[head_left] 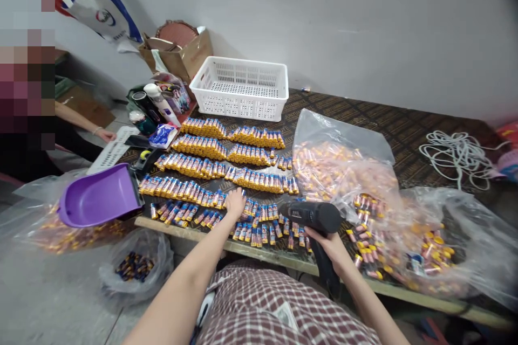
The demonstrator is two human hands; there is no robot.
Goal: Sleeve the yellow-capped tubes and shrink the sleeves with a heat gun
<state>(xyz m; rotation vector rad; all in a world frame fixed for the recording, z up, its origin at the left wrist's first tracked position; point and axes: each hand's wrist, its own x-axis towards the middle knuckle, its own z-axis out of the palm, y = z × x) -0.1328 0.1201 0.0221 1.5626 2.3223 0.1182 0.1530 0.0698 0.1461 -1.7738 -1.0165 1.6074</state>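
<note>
My right hand (pixel 326 242) is wrapped round the handle of a black hair dryer (pixel 311 215), its barrel pointing left over the front rows. Many small bottles (pixel 182 190) with yellow and blue ends lie packed in rows across the dark table. My left hand (pixel 235 204) reaches down onto the front rows and touches the bottles there; its fingertips are partly hidden, so I cannot tell whether it grips one. Looser bottles (pixel 259 234) lie along the table's front edge, below the dryer and my left hand.
Behind the rows stands a white plastic basket (pixel 238 110). Clear bags (pixel 340 167) of pink-and-yellow bottles lie to the right, near a coiled white cord (pixel 457 159). At left are a purple dustpan (pixel 97 197), a floor bag (pixel 135 269) and another person's hand (pixel 106 135).
</note>
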